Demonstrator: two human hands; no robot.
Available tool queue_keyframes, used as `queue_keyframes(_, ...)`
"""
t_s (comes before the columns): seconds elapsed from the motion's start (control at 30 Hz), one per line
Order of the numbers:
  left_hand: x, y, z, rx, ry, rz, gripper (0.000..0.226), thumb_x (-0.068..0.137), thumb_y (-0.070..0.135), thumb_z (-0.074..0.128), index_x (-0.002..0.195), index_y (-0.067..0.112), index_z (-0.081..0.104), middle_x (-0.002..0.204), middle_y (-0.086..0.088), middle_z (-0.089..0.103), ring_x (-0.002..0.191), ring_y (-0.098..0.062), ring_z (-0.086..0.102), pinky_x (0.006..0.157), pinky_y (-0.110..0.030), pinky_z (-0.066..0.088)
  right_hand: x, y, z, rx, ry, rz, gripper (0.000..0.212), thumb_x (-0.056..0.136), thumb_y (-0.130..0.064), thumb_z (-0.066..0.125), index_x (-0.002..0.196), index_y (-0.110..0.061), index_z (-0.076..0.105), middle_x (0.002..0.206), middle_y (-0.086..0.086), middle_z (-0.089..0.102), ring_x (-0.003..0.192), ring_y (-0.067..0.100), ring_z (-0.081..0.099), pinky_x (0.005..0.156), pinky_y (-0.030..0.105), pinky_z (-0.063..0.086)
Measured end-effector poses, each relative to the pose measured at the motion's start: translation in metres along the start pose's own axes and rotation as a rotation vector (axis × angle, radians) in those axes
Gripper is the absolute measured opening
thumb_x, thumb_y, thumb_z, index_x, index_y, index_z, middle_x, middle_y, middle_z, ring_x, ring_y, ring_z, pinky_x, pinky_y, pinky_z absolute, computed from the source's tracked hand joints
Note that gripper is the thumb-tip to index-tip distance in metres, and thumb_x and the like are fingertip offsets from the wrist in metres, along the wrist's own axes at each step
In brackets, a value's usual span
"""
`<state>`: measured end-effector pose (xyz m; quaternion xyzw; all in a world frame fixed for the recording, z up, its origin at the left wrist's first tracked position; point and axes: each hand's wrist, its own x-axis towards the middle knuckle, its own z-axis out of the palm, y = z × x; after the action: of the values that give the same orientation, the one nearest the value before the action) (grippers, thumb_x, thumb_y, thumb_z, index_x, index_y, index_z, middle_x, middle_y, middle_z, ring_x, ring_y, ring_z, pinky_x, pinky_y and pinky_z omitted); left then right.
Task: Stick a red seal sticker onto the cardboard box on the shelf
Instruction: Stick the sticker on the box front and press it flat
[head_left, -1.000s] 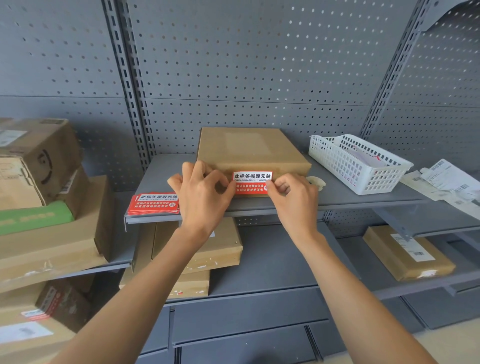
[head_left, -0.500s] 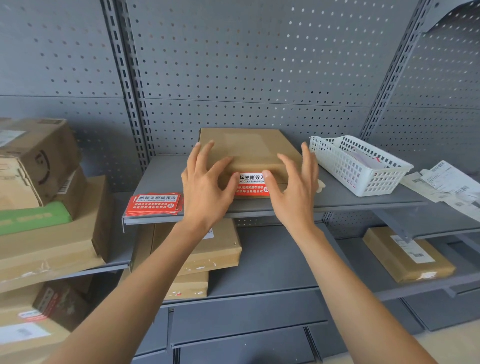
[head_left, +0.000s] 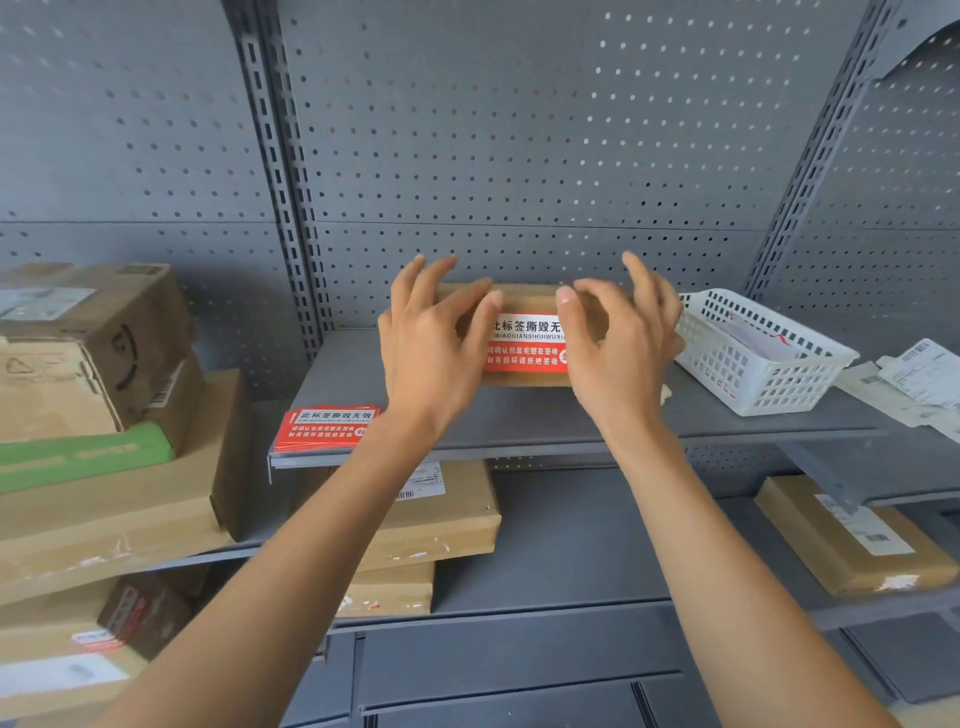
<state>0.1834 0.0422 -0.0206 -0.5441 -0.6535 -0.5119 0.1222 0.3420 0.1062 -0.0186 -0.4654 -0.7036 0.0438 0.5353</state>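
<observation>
Cardboard box sits flat on the middle of the grey shelf, a little back from the front edge, and the red seal sticker is on its front face, wrapping up toward the top edge, with white Chinese characters on the red lower half and dark ones on the white upper band. My left hand covers the box's left end, fingers spread and curved over the top, thumb pointing toward the sticker; my right hand mirrors it on the right end, thumb tip near the sticker's upper right corner. Both hands are unclenched and splayed, and whether the fingertips press the cardboard or float just above it I cannot tell, since the picture is a little blurred there. Neither hand pinches anything. At the shelf's front left corner lies a stack of red seal stickers, well apart from the box. Toward the right end of the shelf stands a white plastic basket, just beside my right hand. More brown parcels are stacked on the neighbouring shelf to the left
</observation>
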Motion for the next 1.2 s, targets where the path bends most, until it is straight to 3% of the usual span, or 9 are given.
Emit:
queue_keyframes(0.4,0.035,0.026,-0.003,0.105,-0.017,-0.016,0.045,0.09,0.066,0.055,0.114,0.034,0.075,0.143,0.001,0.059,0.138,-0.023,0.043,0.101,-0.051,0.043,0.033,-0.019,-0.008,-0.195,-0.029,0.016,0.052,0.087,-0.074,0.048,0.106,-0.03,0.07,0.16,-0.001,0.042,0.151,0.029,0.022,0.105,0.059,0.025)
queue_keyframes(0.63,0.036,0.024,0.001,0.157,-0.022,0.011,0.033,0.097,0.053,0.054,0.112,0.033,0.075,0.142,0.001,0.061,0.136,-0.027,0.044,0.097,-0.049,0.043,0.036,-0.013,-0.005,-0.187,-0.045,0.005,0.048,0.087,-0.071,0.054,0.106,-0.029,0.069,0.156,-0.002,0.047,0.15,0.031,0.023,0.104,0.06,0.025)
queue_keyframes(1.0,0.038,0.02,-0.001,0.145,-0.05,0.007,0.03,0.103,0.037,0.048,0.116,0.029,0.074,0.143,0.003,0.06,0.136,-0.025,0.043,0.099,-0.049,0.038,0.039,-0.009,-0.005,-0.087,-0.065,0.008,0.025,0.098,-0.041,0.053,0.111,-0.032,0.072,0.147,-0.008,0.056,0.144,0.027,0.029,0.102,0.056,0.026)
queue_keyframes(1.2,0.039,0.015,-0.004,0.141,-0.075,0.026,0.033,0.105,0.03,0.044,0.125,0.023,0.07,0.146,0.002,0.059,0.137,-0.026,0.043,0.102,-0.053,0.04,0.04,-0.005,-0.009,-0.031,-0.101,0.005,0.03,0.102,-0.021,0.051,0.12,-0.031,0.072,0.15,-0.007,0.054,0.145,0.025,0.028,0.105,0.053,0.024)
